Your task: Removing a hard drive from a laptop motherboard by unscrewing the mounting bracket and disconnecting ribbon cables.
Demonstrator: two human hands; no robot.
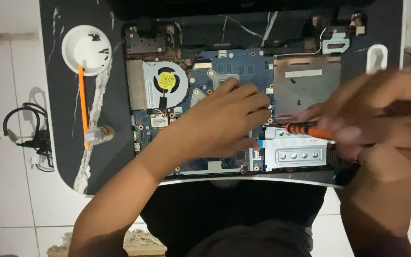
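Down on the dark marble-patterned table (67, 143) lies an opened laptop with its blue circuit board (243, 64) bare. The left hand (220, 119) rests flat on the board beside the round black cooling fan with a yellow sticker (166, 82), its grip released, fingers spread and holding nothing. The right hand (381, 114), blurred, has its grip clenched around an orange-and-black screwdriver (308, 129), whose tip points left, just above the silver metal bracket (296, 152). Well apart at the left stands a white round dish holding small black screws (86, 50), with an orange stick (83, 104) beside it.
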